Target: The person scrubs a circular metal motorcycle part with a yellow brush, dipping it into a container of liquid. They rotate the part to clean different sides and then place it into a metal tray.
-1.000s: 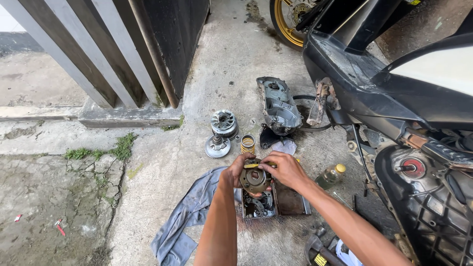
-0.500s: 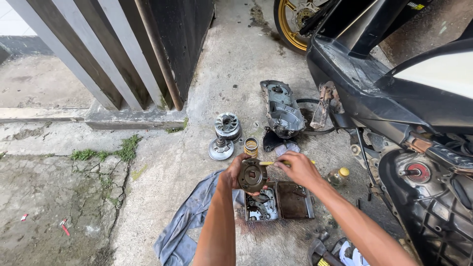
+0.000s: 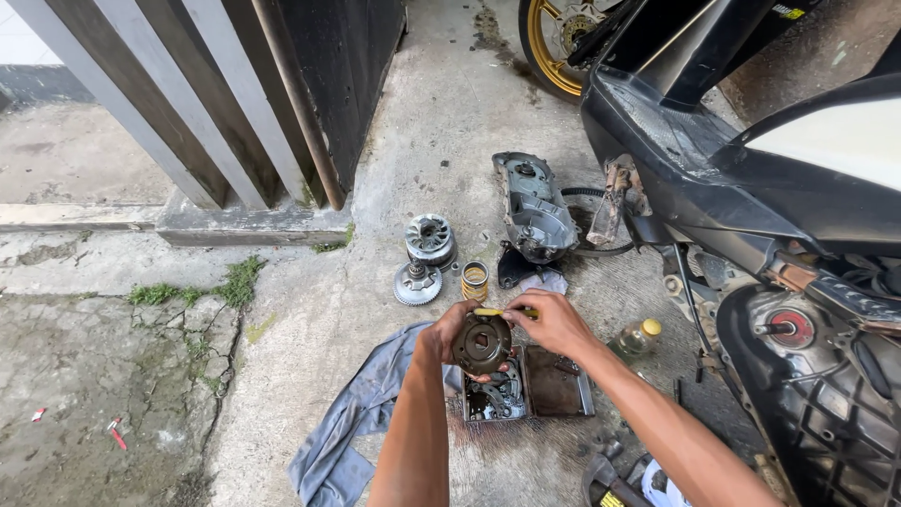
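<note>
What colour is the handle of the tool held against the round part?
Yellow: the tool handle lies across the top of the dark round part, seen in the head view.

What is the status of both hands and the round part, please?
Left hand grips round metal part. Right hand holds yellow-handled tool on its top edge. Tray directly below.

We're looking down at an outdoor repair spot on bare, cracked concrete, right beside a slatted gate. A stripped scooter is standing at the right with its engine casing lying open. Loose drive parts and a removed cover are sitting on the ground, and a metal tray of small parts is resting beside a grey rag. Grass is growing through the cracks.
</note>
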